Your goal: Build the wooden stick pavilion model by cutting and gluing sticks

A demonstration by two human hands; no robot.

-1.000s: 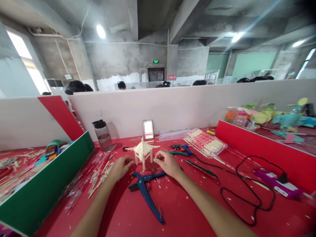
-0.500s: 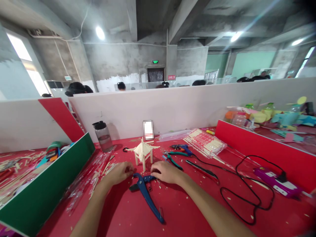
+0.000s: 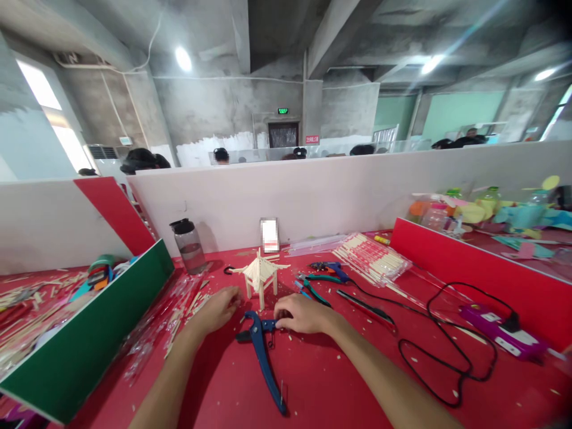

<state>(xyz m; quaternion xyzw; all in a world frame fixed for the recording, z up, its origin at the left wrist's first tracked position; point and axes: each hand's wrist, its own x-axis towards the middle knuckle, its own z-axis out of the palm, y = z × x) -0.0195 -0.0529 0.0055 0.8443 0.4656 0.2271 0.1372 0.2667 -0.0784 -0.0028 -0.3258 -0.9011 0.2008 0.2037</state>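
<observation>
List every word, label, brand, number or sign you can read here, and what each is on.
"EXIT": green sign, faint; characters above it too small to read surely.
Red sign: Chinese characters, too small to quote surely.
Phone: screen pixelated, unreadable.
Stick packet: red markings, too blurred.
Power strip: pale patches, nothing legible.
Cutter: no lettering seen.

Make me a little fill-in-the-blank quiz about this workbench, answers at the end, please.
The right hand is at a cutter coloured mainly ____.
The purple power strip lies on the ____ side of the scene.
Of the bottle and the power strip, the stick model is nearer the ____.
Missing words: blue; right; bottle.
</observation>
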